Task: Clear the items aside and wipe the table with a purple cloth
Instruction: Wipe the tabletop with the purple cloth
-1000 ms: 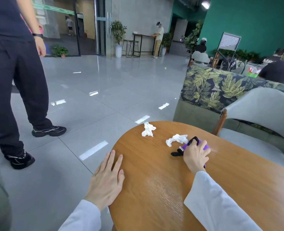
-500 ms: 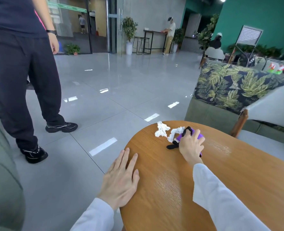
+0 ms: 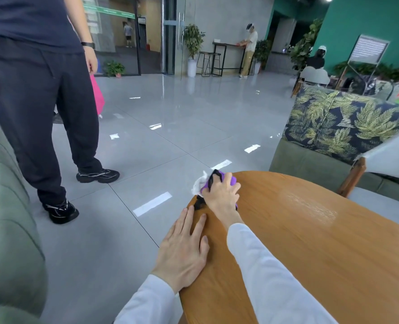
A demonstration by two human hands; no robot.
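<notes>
Purple cloth (image 3: 230,181): soft, bunched fabric, pressed under the right hand (image 3: 220,195) at the far left rim of the counter (image 3: 310,242). Right fingers (image 3: 234,190) curl down over it, holding it against the wood; purple shows past the knuckles and beside the thumb.

Black item (image 3: 217,176): dark and soft-looking, partly gripped with the cloth. One end pokes up above the hand, another dark bit shows at the counter edge below the wrist. Cannot tell what it is.

White crumpled tissue (image 3: 198,183): thin, wrinkled paper, blurred, right at or just past the counter rim, touching the cloth's left side.

Counter: rounded, smooth wood-grain top in a warm orange-brown, with a pale streaky patch (image 3: 308,206) to the right of the hand.

Left hand (image 3: 184,249): flat, palm down, on the near left edge of the counter, fingers spread narrowly and holding nothing. Both arms in white smooth sleeves.

Surroundings: glossy grey tiled floor (image 3: 170,127); a bystander (image 3: 37,90) in dark trousers and black sneakers stands to the left; leaf-print sofa (image 3: 343,122) beyond the counter; grey moulded chair (image 3: 392,157) with a wooden leg at right.
</notes>
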